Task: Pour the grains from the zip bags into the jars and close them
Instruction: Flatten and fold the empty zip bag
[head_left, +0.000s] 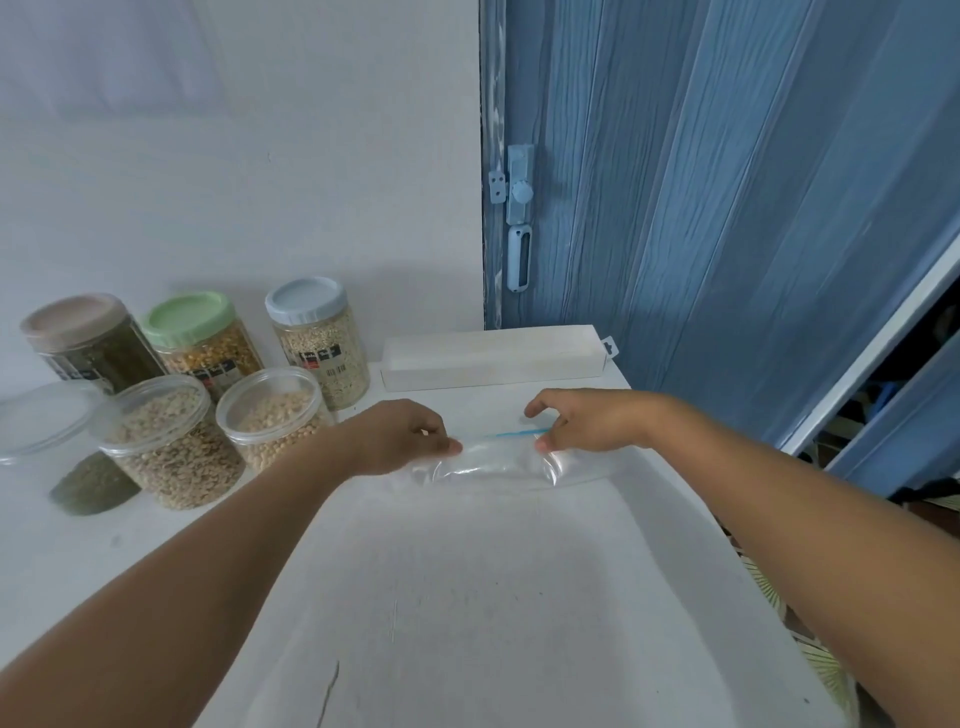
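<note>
— Spillage is worrying me. I am pinching the empty clear plastic zip bag with the blue seal strip (498, 460) between my left hand (400, 436) and right hand (587, 421), fingertips closed on its two ends, near the far edge of the white counter (467, 597).

— What might spill?

— The two lidless clear plastic jars of pale grains (171, 441) are standing just beside my left wrist; one careless sweep could be tipping them.

A home, likely a pantry or kitchen corner: a white table (467, 597) against a plain painted wall (260, 156), jars of grains (208, 374) clustered at ten o'clock, and a blue folding door (727, 208) at one o'clock.
</note>
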